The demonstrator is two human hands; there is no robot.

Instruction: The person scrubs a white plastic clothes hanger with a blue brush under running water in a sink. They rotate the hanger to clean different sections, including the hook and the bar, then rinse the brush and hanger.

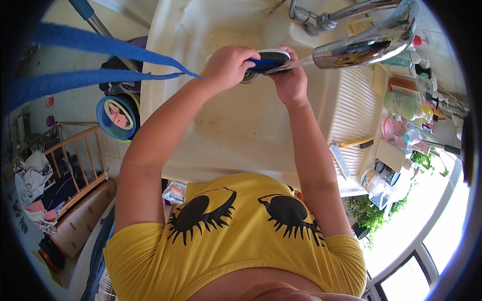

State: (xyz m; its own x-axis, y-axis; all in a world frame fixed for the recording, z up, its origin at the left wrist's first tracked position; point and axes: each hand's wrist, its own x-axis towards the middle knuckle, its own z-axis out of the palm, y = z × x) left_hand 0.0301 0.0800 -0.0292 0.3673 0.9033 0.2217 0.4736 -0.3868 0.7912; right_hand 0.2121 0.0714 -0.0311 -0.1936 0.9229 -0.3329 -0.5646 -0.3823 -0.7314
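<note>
My left hand grips the near left end of a scrubbing brush with a white back, dark bristles and a blue part beneath or against them; whether the blue part is a separate piece I cannot tell. At its other end, the fingers of my right hand are closed round it. Water runs onto the blue part from a chrome faucet on the right. Below the brush, a metal drain fitting partly shows in the cream-coloured sink.
A wooden-handled brush and a small blue-grey brush or comb lie on the ribbed washboard. Bottles line the right side. Nested basins stand left of the sink. Blue straps hang across the upper left view.
</note>
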